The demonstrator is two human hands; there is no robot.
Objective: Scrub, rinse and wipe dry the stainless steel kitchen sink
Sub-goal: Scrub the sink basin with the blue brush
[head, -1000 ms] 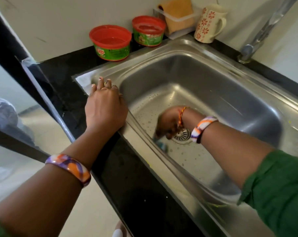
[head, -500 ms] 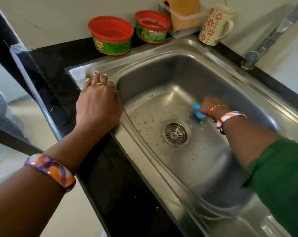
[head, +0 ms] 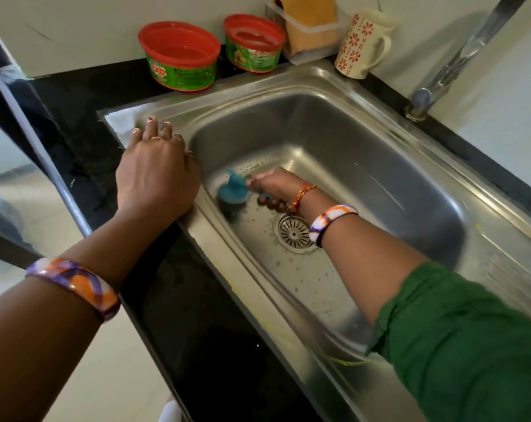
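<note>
Sink (head: 364, 166): rectangular stainless steel basin set into a black countertop (head: 84, 123); brushed grey walls with soft reflections, rounded corners, a raised flat rim all round.
Basin floor: speckled with pale droplets and foam flecks, densest near the left wall and around the drain.
Drain (head: 294, 233): round perforated metal strainer in the basin floor, partly covered by the right wrist.
Right hand (head: 276, 190): down inside the basin, fingers curled round the handle of a blue scrub brush (head: 233, 193).
Scrub brush: blue head with dark bristles pressed to the basin floor, close against the left wall, just left of the drain.
Left hand (head: 156, 175): laid flat on the sink's left rim, fingers extended and gripping nothing.
Faucet (head: 459, 59): metal, rising from the counter at the far right corner.
Counter behind sink: two red-rimmed green tubs (head: 180, 56), a clear holder (head: 311, 28) with a tan cloth, a floral mug (head: 361, 45).
</note>
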